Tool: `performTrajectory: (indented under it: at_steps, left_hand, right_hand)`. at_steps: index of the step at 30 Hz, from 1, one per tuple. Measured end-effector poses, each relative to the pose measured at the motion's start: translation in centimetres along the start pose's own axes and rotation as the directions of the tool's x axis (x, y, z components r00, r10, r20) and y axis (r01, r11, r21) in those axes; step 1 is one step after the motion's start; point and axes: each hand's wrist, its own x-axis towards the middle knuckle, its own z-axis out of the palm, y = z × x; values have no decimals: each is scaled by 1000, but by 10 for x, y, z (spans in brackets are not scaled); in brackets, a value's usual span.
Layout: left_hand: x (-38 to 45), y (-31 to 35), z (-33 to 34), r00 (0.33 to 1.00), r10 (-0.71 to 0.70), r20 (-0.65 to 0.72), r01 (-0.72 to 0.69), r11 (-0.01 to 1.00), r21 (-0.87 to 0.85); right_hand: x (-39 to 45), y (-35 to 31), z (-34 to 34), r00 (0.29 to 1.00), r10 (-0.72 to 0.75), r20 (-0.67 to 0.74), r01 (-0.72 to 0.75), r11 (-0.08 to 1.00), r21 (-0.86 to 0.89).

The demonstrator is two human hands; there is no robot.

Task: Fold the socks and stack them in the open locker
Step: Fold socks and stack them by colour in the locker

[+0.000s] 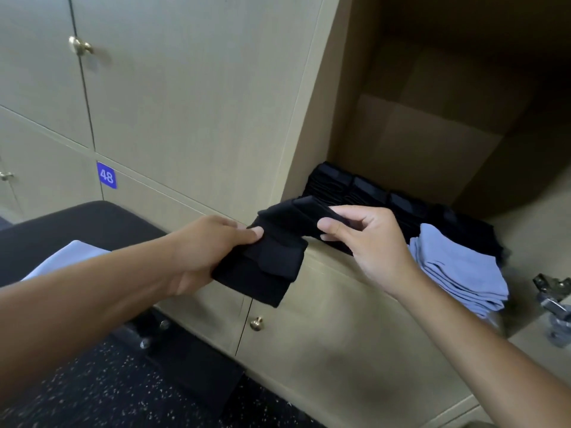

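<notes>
Holding one black sock between both hands, in front of the open locker, just outside its front lip.

- Left hand: fingers curled round the sock's lower, folded end; thumb pressed on top.
- Right hand: thumb and fingertips pinching the sock's upper end, just above the locker's front edge.
- Sock: partly folded, hanging against the closed door below.
- Locker floor, rear: row of black folded socks, packed side by side, partly hidden behind the right hand.
- Locker floor, front right: stack of light blue folded socks, touching the black row.
- Lower right: metal door hinge.
- Left of locker: closed beige doors, brass knob above, blue number plate "48" lower down.
- Below the sock: second brass knob on a lower door.
- Lower left: dark padded bench bearing light blue fabric, partly covered by the left forearm.
- Underfoot: black speckled floor.
</notes>
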Motion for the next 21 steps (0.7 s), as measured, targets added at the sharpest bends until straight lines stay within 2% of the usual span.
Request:
performTrajectory:
  at_steps: [5,7,13,16,19,21]
  left_hand:
    - [-2,5,4,998,-59,-11,56,976,-212]
    - [-2,6,2,996,-76,-42,62,958,-279]
    - [-7,7,1,999,-43,3,43,984,-174]
    - [-5,4,-4,998,-26,-54,22,997,-71]
    - [-3,4,-8,997,46,-61,-45,999,22]
    - [-3,5,-9,992,112,-58,-106,989,104]
  right_hand:
    - [-2,-5,6,993,-97,66,102,993,-66]
    - [-3,-6,9,982,-164,91,176,974,-142]
    - [-7,-13,16,964,-213,157,252,918,-306]
    - [-10,-19,21,984,-128,126,152,967,-205]
    - [-8,-21,24,1000,21,4,-21,999,-37]
    - [-7,-20,23,990,139,14,-139,989,41]
